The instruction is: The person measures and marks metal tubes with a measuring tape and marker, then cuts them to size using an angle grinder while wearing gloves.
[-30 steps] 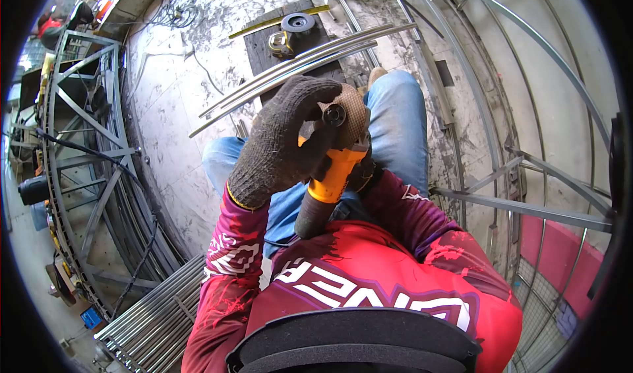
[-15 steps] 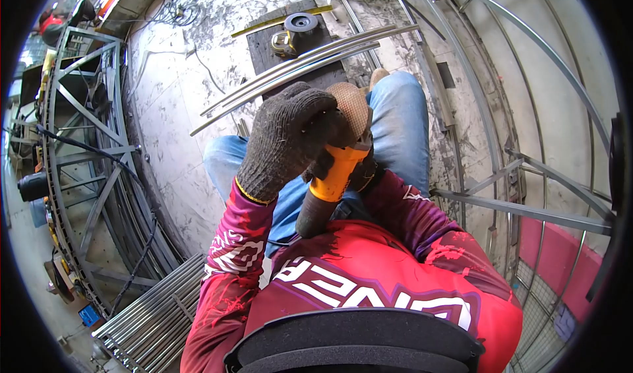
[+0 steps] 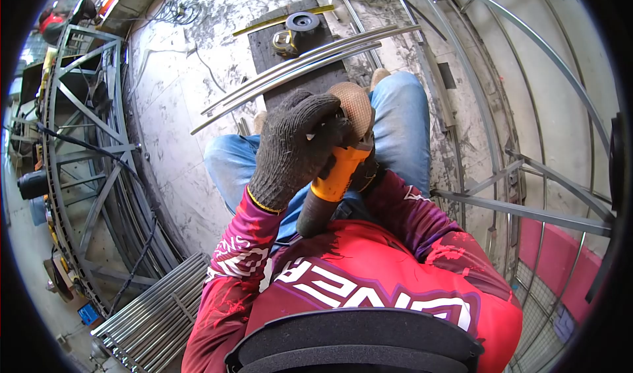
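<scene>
An angle grinder (image 3: 331, 178) with an orange body and dark rear handle is held upright before my chest, its rear end near my shirt. A tan mesh-textured disc (image 3: 356, 109) is on its head, at the top. My left hand (image 3: 293, 142), in a dark knit glove, has its fingers curled against the left side of the disc by the grinder's head; the fingertips are hidden. Behind the grinder's body is my right hand (image 3: 364, 174), also gloved and mostly hidden, wrapped round the tool.
Thin metal tubes (image 3: 297, 69) lie across a dark board (image 3: 267, 43) on the floor ahead. On it are a tape measure (image 3: 285, 43) and a dark disc (image 3: 302, 22). A steel frame (image 3: 92, 96) stands left; bundled tubes (image 3: 155, 313) lie lower left. Metal bars (image 3: 527, 205) are at right.
My left hand has shifted slightly right and turned a little at the grinder's head. The grinder and my right hand stay nearly in place.
</scene>
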Demonstrator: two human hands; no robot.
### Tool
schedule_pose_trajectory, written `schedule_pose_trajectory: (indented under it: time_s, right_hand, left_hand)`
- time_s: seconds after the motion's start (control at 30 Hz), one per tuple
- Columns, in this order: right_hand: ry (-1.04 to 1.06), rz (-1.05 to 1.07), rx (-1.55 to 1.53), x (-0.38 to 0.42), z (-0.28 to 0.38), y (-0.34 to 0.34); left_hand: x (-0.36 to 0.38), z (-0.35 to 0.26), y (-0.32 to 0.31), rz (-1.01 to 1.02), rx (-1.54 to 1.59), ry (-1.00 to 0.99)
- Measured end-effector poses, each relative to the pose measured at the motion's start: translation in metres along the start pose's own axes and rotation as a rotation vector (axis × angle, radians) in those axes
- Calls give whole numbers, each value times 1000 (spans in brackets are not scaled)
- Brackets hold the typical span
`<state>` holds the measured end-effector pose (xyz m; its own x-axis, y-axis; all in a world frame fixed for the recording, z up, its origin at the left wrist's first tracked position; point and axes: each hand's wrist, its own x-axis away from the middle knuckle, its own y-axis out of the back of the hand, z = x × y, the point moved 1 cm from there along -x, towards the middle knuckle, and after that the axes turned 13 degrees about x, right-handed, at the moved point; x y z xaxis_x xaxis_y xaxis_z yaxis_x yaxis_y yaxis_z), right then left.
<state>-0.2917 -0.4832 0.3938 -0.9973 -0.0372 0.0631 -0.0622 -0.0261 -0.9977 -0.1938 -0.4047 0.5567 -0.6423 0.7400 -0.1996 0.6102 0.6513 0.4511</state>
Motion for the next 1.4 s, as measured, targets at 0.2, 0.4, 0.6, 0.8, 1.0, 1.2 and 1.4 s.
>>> schedule_pose_trajectory:
  time_s: [0.2, 0.4, 0.6, 0.8, 1.0, 1.2, 1.4]
  right_hand:
    - [182, 77, 1261, 3, -1, 51]
    - [9, 38, -15, 0, -2, 0]
    - [313, 61, 881, -4, -2, 17]
    - [472, -397, 1577, -8, -14, 70]
    - [547, -429, 1736, -6, -14, 69]
    - [604, -352, 1987, 0, -9, 43]
    - [490, -187, 1889, 3, -6, 52]
  left_hand:
    - [-7, 6, -1, 51, -2, -62]
    - [-10, 8, 2, 103, -15, -150]
    - [-7, 7, -1, 72, -2, -102]
    - [-5, -2, -9, 52, -245, -141]
    - [-6, 2, -8, 73, -320, -232]
    - [-6, 2, -5, 43, -170, -246]
    - [-6, 2, -3, 94, -268, -81]
